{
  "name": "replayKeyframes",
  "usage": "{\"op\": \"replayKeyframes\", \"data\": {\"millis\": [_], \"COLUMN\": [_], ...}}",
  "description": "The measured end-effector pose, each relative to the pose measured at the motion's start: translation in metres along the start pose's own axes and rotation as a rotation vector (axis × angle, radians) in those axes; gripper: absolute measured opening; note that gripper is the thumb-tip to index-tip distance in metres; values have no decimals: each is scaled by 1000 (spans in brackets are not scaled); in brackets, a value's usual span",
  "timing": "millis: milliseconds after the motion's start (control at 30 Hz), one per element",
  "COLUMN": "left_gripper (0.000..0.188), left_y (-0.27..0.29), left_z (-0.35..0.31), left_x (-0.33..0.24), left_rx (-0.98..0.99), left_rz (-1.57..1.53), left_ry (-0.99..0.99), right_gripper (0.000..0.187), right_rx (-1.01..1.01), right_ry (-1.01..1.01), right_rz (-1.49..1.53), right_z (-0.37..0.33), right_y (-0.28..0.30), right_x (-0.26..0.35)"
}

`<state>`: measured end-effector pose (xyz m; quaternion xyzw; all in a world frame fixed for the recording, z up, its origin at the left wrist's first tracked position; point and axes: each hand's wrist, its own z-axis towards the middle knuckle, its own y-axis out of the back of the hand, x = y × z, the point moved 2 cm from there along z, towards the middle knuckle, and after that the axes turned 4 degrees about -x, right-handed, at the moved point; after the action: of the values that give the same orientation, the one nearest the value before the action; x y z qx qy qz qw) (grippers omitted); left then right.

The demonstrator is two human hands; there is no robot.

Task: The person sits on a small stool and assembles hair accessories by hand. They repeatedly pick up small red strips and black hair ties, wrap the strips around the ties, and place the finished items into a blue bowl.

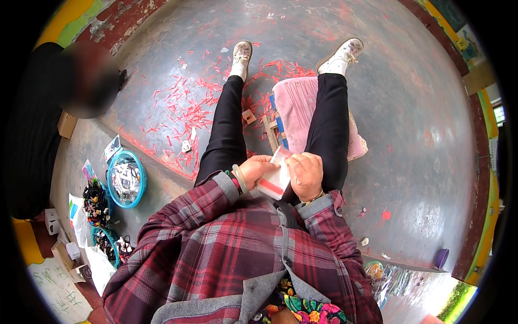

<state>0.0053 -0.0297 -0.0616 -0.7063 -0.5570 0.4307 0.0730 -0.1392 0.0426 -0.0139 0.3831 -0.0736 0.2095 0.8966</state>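
Note:
A small white, flat piece with a red band along its lower edge and pink at its top point(274, 182) is held over my lap, looking like a sheet or a thin packet. My left hand point(257, 171) pinches its left side between thumb and fingers, a pale bangle at the wrist. On its upper right, my right hand point(306, 176) has its fingers curled in, pressed on the piece. The right fingertips are partly hidden, so whether they grip something small besides cannot be made out.
Many red slivers point(195, 112) litter the floor between and left of my legs. A pink towel point(297, 108) lies by a wooden frame point(271, 133) under my right leg. Turquoise baskets point(141, 186) of small items stand at left, near another person in black point(32, 129). Plastic-wrapped goods point(399, 281) sit behind right.

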Motion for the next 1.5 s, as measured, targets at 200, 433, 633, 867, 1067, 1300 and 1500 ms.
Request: {"op": "replayKeyframes", "data": {"millis": [200,433,633,867,1067,1300,1500], "left_gripper": [21,36,40,40,45,47,37], "left_y": [14,3,-3,-4,-5,3,18], "left_z": [7,-2,-7,-6,-7,-6,23], "left_x": [3,-3,-4,0,2,-6,-22], "left_rx": [-3,51,74,107,110,121,5], "left_rz": [370,346,204,171,273,280,169], "left_ry": [-157,-141,-102,-97,-121,-111,-97], "right_gripper": [12,15,16,15,14,12,13], "right_rx": [103,100,-49,-71,-102,-241,-549], "right_ry": [-457,-515,-564,-787,-825,-857,-1114], "right_rz": [427,379,419,467,422,468,756], "right_z": [-5,-10,-9,-22,-15,-7,6], "right_y": [-10,-14,-13,-19,-13,-1,31], "right_x": [-16,-19,-16,-22,-21,-47,-75]}}
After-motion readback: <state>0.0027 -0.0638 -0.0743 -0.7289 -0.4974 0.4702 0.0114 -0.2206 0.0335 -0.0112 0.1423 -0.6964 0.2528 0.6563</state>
